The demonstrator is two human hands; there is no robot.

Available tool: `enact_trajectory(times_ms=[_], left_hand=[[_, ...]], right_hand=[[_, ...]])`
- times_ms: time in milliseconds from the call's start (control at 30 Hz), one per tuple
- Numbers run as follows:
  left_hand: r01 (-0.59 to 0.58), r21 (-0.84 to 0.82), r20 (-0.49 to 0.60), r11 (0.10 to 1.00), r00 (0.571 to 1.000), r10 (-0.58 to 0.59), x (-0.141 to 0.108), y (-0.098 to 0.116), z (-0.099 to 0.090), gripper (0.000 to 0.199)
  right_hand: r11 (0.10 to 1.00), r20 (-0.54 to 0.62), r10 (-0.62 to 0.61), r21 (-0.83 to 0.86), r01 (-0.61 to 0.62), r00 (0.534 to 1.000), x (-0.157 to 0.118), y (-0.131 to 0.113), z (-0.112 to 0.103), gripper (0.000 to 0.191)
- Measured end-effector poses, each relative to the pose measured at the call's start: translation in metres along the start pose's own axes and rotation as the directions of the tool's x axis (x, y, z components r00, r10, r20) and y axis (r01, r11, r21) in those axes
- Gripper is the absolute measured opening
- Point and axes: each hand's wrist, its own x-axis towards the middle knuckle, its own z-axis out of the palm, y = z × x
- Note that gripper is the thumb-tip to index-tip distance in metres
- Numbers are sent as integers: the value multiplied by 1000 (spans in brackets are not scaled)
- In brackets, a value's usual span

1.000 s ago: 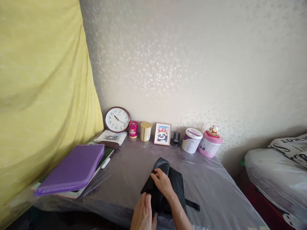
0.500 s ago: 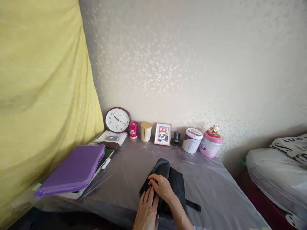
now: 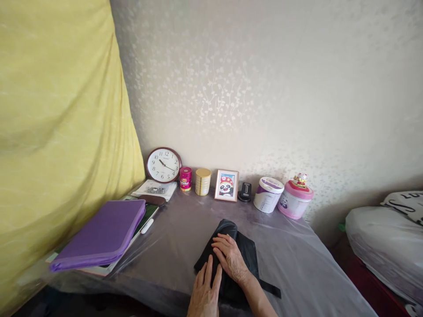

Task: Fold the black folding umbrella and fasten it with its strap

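A folded piece of smooth black fabric (image 3: 248,251) lies on the table close to me, its kind unclear. From its lower right side a short black strap (image 3: 271,289) sticks out onto the tabletop. My left hand (image 3: 205,286) rests on its near left part, fingers stretched out and slightly spread. Further up, my right hand (image 3: 231,259) lies flat across the middle of the fabric with its fingers extended to the left. Both hands touch the fabric from above and grip nothing. Part of the near edge of the fabric is hidden beneath them.
A purple zip folder (image 3: 102,233) lies on books at the left, a white marker (image 3: 147,226) beside it. Along the wall stand a clock (image 3: 164,164), tins (image 3: 202,182), a panda picture frame (image 3: 226,186) and tubs (image 3: 268,196). The table (image 3: 165,251) has a plastic cover.
My right hand has slid slightly up and right, away from my left hand, where the two overlapped before. My left fingers have spread apart. The view has shifted a little.
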Motion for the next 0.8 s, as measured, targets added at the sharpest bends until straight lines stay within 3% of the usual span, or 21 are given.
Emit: enact_trajectory(times_ms=[200,333,567,700,800], left_hand=[[19,-26,93,999,996,-17,5,-4,3,73],[54,-41,149,998,988,-47,4,0,0,82],[79,-32,137,996,988,-73,4,3,-5,86],[70,-59,142,996,988,-61,3,4,-9,86],[60,-73,138,996,989,-49,-2,8,-14,86]], right_hand=[[996,18,7,-94,-6,1000,26,25,2,29],[989,30,67,-137,-63,997,42,39,2,29],[960,38,196,-213,-184,980,62,56,2,33],[941,-97,301,-132,-312,949,58,66,-1,30],[883,-277,447,-19,-469,851,39,75,-12,32]])
